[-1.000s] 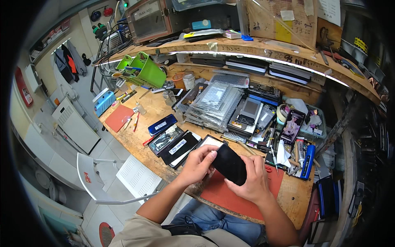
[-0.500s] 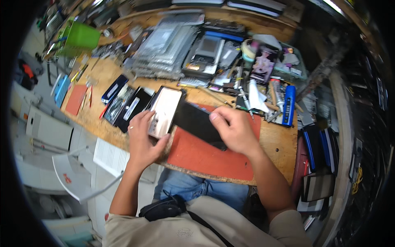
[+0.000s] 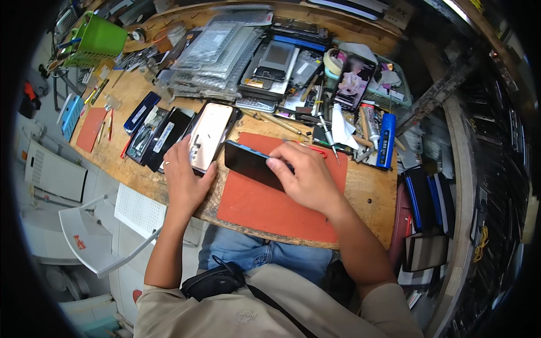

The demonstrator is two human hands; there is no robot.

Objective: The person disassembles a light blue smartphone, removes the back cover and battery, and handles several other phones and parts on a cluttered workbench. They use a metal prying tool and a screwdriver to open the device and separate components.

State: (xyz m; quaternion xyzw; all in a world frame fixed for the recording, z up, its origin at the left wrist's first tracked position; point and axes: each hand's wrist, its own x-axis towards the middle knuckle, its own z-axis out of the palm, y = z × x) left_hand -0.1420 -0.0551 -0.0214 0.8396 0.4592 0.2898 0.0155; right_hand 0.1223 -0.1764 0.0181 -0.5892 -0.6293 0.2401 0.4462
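My right hand is closed on a dark phone, thumb on the near face and fingers over the top edge. This phone stands tilted on its long side over the red mat, and a thin blue edge shows along its top. My left hand grips the lower end of a pale gold phone, fingers along its left side and thumb at its lower right. The gold phone rests on a black case or tray, partly hidden under it. Left of it lie a black panel and an opened phone body.
Bubble-wrapped packs are stacked at the back, beside piled phone parts. A phone with a lit picture, a screwdriver and a blue tool lie on the right. A green basket stands at the far left.
The dark phone in my right hand has turned from a flatter slant to more upright on its long edge. My left hand stays at the gold phone. The whole view has shifted slightly.
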